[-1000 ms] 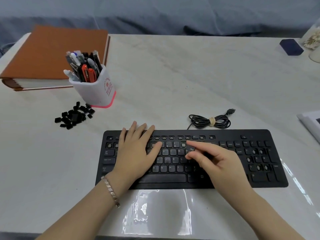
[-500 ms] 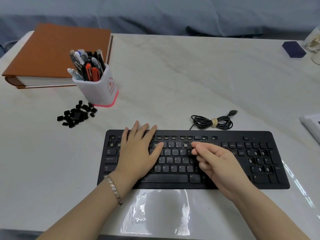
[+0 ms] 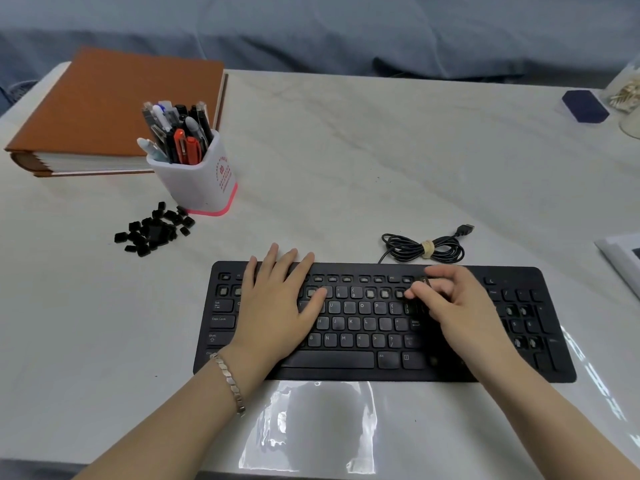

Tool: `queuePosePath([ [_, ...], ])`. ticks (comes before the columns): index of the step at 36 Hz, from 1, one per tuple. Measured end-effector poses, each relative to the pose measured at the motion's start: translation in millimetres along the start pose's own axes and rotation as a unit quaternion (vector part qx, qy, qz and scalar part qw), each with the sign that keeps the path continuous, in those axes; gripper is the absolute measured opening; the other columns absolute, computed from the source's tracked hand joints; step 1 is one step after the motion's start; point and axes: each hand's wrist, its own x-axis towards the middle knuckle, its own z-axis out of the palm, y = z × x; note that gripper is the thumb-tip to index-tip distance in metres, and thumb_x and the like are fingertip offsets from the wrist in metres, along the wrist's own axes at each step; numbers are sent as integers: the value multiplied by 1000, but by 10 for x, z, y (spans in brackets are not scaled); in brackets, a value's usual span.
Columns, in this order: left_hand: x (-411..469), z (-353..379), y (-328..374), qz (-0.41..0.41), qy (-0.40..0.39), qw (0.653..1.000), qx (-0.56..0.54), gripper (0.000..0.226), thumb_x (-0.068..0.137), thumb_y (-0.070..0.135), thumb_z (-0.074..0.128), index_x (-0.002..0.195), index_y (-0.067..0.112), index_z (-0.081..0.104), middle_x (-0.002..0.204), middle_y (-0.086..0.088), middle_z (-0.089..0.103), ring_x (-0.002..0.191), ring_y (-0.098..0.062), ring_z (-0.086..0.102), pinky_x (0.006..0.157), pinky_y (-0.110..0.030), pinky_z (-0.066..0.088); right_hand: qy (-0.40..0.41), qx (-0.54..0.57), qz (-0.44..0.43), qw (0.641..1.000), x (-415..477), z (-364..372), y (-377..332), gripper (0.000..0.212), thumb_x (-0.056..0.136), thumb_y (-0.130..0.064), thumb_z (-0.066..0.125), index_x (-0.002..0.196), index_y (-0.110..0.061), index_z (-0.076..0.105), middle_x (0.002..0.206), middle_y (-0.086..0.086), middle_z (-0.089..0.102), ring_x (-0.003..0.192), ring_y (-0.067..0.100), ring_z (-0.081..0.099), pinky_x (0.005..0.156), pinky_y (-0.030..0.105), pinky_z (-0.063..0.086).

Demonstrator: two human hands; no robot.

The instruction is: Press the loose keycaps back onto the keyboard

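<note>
The left hand (image 3: 273, 306) lies flat on the black plastic keyboard (image 3: 329, 360) while the right hand (image 3: 450, 303) pinches a small black keycap (image 3: 424, 281) over its top rows, where a tilted press may jam it.

The left grip (image 3: 277, 306) hides the keyboard's (image 3: 327, 359) left letter keys; the right grip (image 3: 453, 306) covers those beside Enter, and whether its curled fingers (image 3: 443, 271) pinch anything is unclear. Legends on the loose keycaps (image 3: 152, 232) are too small to read. The right edge crops a white object (image 3: 621, 258).
</note>
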Motion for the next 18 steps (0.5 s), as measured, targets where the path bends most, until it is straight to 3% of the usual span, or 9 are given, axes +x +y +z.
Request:
queuePosePath([
  [4,-2,7,-4,1,2,1000,-1,68,84,58,24,136,21,51,140,-4,50,141,-27,27,113,-38,1,7,-45,-37,998,65,-22,-16,8,84,-16,64,87,-20,58,67,-10,69,63,-5,56,63,6,37],
  [7,-2,14,-10,1,2,1000,2,66,85,56,27,134,20,53,137,-5,52,140,-29,30,112,-38,2,11,-111,-77,991,108,-22,-25,10,82,-13,66,81,-23,64,59,-17,58,63,6,54,60,7,37],
  [9,-1,18,-12,2,4,1000,6,64,86,55,29,132,20,55,135,-5,54,138,-30,33,111,-38,3,12,-151,-96,984,142,-6,-41,7,82,-14,66,85,-20,69,50,-16,49,55,5,45,58,8,35],
  [14,3,20,-12,2,5,1000,11,62,86,53,31,130,19,56,132,-6,56,136,-31,37,110,-38,4,8,-200,-133,971,248,85,-56,15,84,-14,65,98,-14,70,62,-9,51,62,5,49,63,3,34],
  [18,6,33,-22,5,10,1000,21,58,86,51,35,126,18,60,127,-7,60,131,-34,43,108,-40,9,-16,-219,-156,963,296,159,-85,16,83,-8,65,98,-7,70,66,-19,49,63,-4,51,67,-2,32],
])
